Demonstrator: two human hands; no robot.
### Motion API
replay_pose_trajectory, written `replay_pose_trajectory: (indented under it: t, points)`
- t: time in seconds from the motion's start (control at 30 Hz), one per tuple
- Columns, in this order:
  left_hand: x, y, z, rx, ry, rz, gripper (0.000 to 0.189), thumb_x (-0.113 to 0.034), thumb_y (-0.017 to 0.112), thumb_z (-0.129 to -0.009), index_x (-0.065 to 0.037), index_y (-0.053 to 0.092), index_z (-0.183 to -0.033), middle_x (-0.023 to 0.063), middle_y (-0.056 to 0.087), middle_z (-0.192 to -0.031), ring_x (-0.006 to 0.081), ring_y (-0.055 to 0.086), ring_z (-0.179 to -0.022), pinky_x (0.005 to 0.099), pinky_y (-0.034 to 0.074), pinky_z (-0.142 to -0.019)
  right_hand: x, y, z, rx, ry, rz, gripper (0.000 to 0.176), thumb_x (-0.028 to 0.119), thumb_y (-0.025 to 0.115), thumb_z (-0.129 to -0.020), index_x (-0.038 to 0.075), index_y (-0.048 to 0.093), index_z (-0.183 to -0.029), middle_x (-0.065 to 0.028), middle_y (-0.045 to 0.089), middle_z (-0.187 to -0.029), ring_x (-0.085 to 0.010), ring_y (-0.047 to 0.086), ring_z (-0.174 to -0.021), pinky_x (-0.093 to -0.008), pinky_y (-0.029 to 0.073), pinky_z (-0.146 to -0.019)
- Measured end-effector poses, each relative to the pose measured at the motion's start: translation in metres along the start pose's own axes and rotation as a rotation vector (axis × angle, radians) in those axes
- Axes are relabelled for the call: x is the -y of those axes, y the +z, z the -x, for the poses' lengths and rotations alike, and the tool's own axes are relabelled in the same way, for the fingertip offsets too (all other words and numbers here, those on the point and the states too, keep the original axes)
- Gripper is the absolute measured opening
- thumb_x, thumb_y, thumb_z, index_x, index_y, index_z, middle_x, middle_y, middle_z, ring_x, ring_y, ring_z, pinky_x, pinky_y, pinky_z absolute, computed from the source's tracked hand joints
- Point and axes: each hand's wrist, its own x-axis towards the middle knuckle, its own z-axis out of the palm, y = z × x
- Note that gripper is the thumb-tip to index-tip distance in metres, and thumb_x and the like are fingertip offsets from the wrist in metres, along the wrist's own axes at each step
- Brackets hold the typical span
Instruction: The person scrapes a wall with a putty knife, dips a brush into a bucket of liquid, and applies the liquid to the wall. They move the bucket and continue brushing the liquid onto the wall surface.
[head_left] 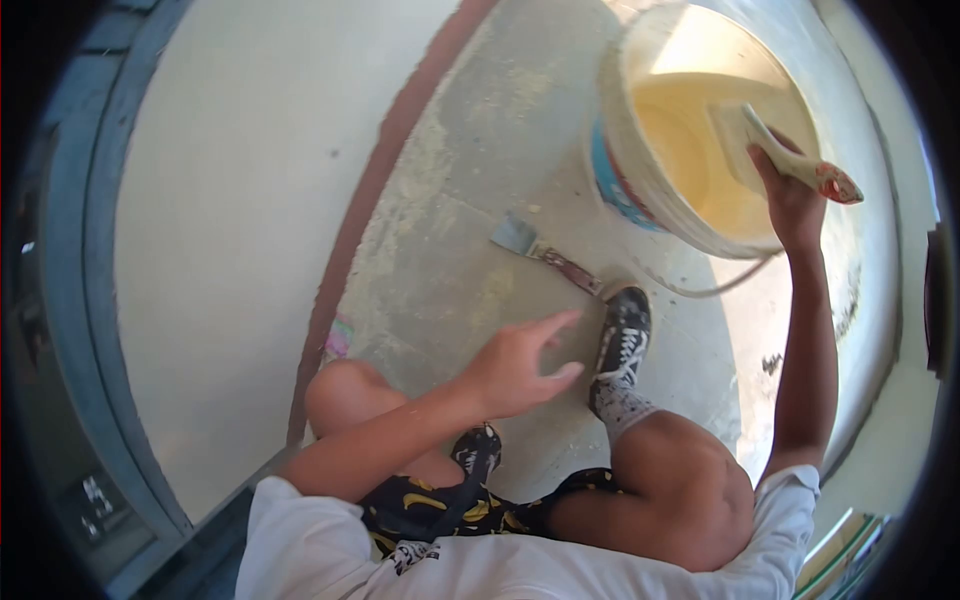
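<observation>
My right hand (790,195) is wrapped round the pale handle of a wide paintbrush (835,182), whose end is stained red. The brush's head lies over the mouth of a large white bucket (612,110), partly blurred against the pale yellow paint (690,150) inside. My left hand (525,365) is raised above the floor, fingers and thumb apart, with nothing in it. Beyond it, a scraper (567,268) with a wide metal blade and a stained handle lies flat on the floor, its handle end close to my shoe (625,325).
A cream wall (240,200) with a reddish-brown strip (385,150) along its base runs on the left. The grey floor (480,130) is spotted with dried pale paint. The bucket's handle (700,293) hangs down on the near side. Blue-grey framing (100,250) stands at the far left.
</observation>
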Motion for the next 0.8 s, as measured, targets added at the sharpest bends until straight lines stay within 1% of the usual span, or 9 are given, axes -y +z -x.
replay_pose_trajectory:
  t: [0.17, 0.27, 0.37, 0.43, 0.5, 0.6, 0.63, 0.7, 0.8]
  points:
    - [0.027, -0.028, 0.033, 0.074, -0.116, -0.147, 0.052, -0.015, 0.068, -0.077, -0.003, 0.051, -0.124, 0.0162, 0.059, -0.115, 0.0239, 0.061, -0.097, 0.0324, 0.051, -0.078, 0.039, -0.037, -0.014, -0.184, 0.045, -0.023, 0.035, 0.023, 0.068, -0.083, 0.003, 0.063, -0.111, -0.005, 0.066, -0.09, -0.0092, 0.06, -0.076, -0.0241, 0.048, -0.071]
    - [0.026, -0.036, 0.035, 0.029, -0.182, -0.11, 0.049, -0.014, 0.068, -0.077, -0.003, 0.052, -0.123, 0.017, 0.059, -0.113, 0.0247, 0.06, -0.098, 0.0328, 0.05, -0.078, 0.0, -0.012, -0.02, 0.104, 0.037, 0.073, 0.037, 0.022, 0.07, -0.08, 0.002, 0.063, -0.11, -0.0067, 0.064, -0.083, -0.012, 0.059, -0.071, -0.0259, 0.048, -0.067]
    - [0.022, -0.044, 0.033, -0.036, -0.134, -0.078, 0.047, -0.013, 0.068, -0.077, -0.003, 0.053, -0.12, 0.0175, 0.06, -0.111, 0.0248, 0.061, -0.097, 0.0328, 0.05, -0.078, -0.003, -0.007, -0.023, 0.083, 0.024, 0.075, 0.034, 0.019, 0.069, -0.081, 0.001, 0.063, -0.109, -0.0065, 0.064, -0.081, -0.012, 0.059, -0.067, -0.0266, 0.048, -0.064]
    - [0.024, -0.048, 0.03, -0.043, -0.121, -0.086, 0.044, -0.014, 0.067, -0.078, -0.002, 0.054, -0.118, 0.0168, 0.06, -0.109, 0.0247, 0.061, -0.096, 0.0328, 0.05, -0.078, 0.024, -0.026, -0.022, 0.061, 0.183, -0.061, 0.033, 0.019, 0.068, -0.081, -0.001, 0.063, -0.107, -0.0075, 0.065, -0.086, -0.0106, 0.059, -0.071, -0.0265, 0.048, -0.065]
    - [0.028, -0.051, 0.027, 0.008, -0.094, -0.146, 0.044, -0.016, 0.066, -0.078, -0.002, 0.054, -0.118, 0.0169, 0.06, -0.108, 0.0255, 0.061, -0.095, 0.0333, 0.049, -0.079, 0.033, -0.03, -0.021, -0.017, 0.141, -0.037, 0.035, 0.019, 0.068, -0.081, -0.003, 0.062, -0.108, -0.0072, 0.065, -0.086, -0.011, 0.06, -0.073, -0.0262, 0.048, -0.066]
    - [0.032, -0.05, 0.022, 0.049, -0.007, -0.251, 0.044, -0.019, 0.065, -0.078, -0.002, 0.054, -0.117, 0.0173, 0.06, -0.107, 0.0283, 0.06, -0.094, 0.0347, 0.049, -0.08, -0.01, -0.007, -0.026, 0.165, -0.001, 0.236, 0.036, 0.022, 0.068, -0.081, -0.001, 0.062, -0.108, -0.0079, 0.065, -0.084, -0.0141, 0.061, -0.073, -0.0285, 0.048, -0.067]
    - [0.034, -0.051, 0.021, 0.04, 0.051, -0.297, 0.045, -0.02, 0.065, -0.078, -0.002, 0.054, -0.117, 0.0178, 0.06, -0.108, 0.0303, 0.06, -0.094, 0.0356, 0.049, -0.081, -0.012, -0.002, -0.028, 0.231, 0.084, 0.316, 0.034, 0.021, 0.069, -0.08, 0.0, 0.062, -0.106, -0.0095, 0.064, -0.087, -0.014, 0.06, -0.077, -0.0291, 0.048, -0.069]
    - [0.03, -0.051, 0.023, 0.034, 0.059, -0.291, 0.045, -0.021, 0.065, -0.077, -0.001, 0.054, -0.116, 0.0188, 0.059, -0.108, 0.0329, 0.059, -0.095, 0.0375, 0.048, -0.083, -0.009, -0.003, -0.027, 0.137, 0.052, 0.155, 0.035, 0.022, 0.07, -0.08, -0.001, 0.062, -0.106, -0.0085, 0.065, -0.084, -0.0141, 0.06, -0.075, -0.0292, 0.048, -0.069]
    - [0.03, -0.048, 0.025, 0.041, 0.08, -0.341, 0.045, -0.024, 0.065, -0.077, 0.0, 0.054, -0.114, 0.0193, 0.059, -0.106, 0.0355, 0.058, -0.095, 0.0395, 0.047, -0.084, 0.026, -0.016, -0.023, -0.047, 0.057, 0.048, 0.032, 0.019, 0.068, -0.083, -0.001, 0.063, -0.107, -0.0032, 0.065, -0.081, -0.0072, 0.058, -0.07, -0.0222, 0.047, -0.065]
